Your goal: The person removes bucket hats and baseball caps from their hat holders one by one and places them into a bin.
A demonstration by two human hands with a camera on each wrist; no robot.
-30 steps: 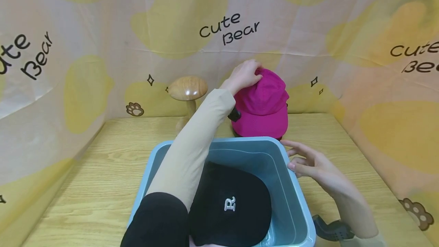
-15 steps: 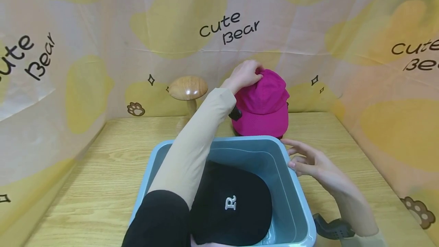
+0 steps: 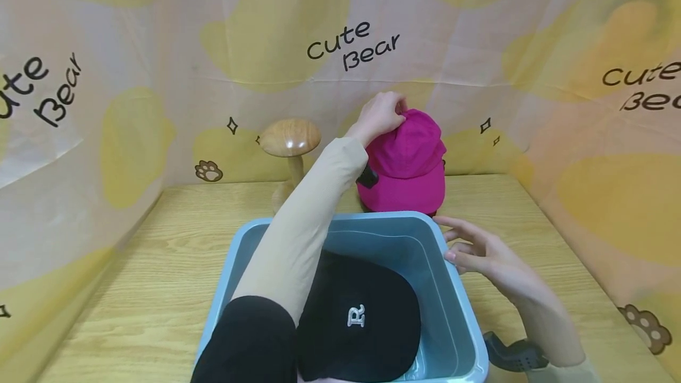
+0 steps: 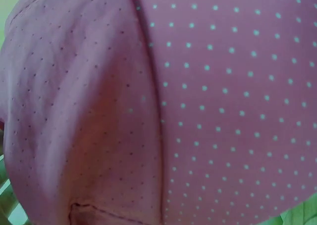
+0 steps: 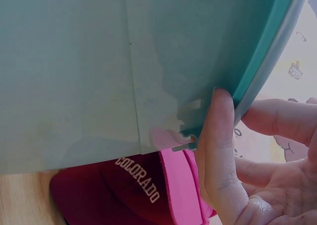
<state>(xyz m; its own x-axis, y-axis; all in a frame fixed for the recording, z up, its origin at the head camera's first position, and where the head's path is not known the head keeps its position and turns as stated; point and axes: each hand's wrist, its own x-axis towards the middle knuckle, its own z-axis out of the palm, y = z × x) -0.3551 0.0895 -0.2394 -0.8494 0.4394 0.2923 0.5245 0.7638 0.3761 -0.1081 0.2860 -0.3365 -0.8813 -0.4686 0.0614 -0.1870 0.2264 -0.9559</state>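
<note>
A bright pink baseball cap (image 3: 407, 158) stands at the back with its brim toward me; in the left wrist view its fabric (image 4: 233, 106) shows rows of small dots. My left hand (image 3: 378, 117) reaches across the bin and grips the cap's crown at the upper left, fingers curled over it. My right hand (image 3: 486, 253) holds the right rim of the light blue plastic bin (image 3: 444, 235); in the right wrist view, thumb and a finger (image 5: 220, 121) pinch that rim. Inside the bin lies a black cap (image 3: 367, 318) with a white letter R.
A wooden mushroom-shaped stand (image 3: 290, 138) rises at the back left of the wooden table (image 3: 143, 270). Patterned cloth (image 3: 266, 28) walls the back and sides. Below the bin in the right wrist view, a dark red cap part (image 5: 124, 190) reads COLORADO.
Both hands, the pink cap and the bin keep their places. Only the head view shifts slightly.
</note>
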